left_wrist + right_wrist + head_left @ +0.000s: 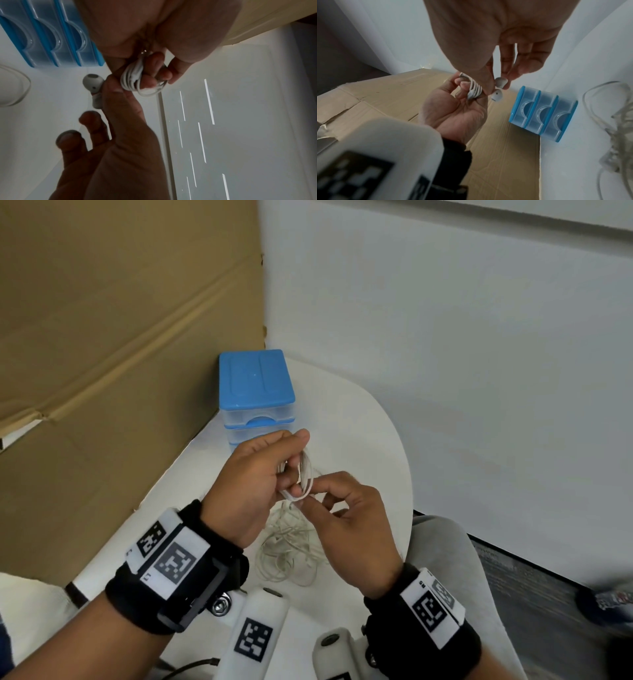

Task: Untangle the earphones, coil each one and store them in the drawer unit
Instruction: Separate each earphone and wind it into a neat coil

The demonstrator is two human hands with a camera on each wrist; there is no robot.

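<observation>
White, limp cable of 1 earphone (306,474) sat coiled around the left hand (253,484) fingers, the right hand (346,518) pinching its earbud end; light and springy, best gripped across the loops.

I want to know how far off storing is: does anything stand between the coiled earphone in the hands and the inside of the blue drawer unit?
Yes: all three drawers of the drawer unit look closed. The coiled earphone is held by the left hand and right hand. The table between is bare.

left wristband (171,559): "L1" | right wristband (432,604): "R5"
</observation>
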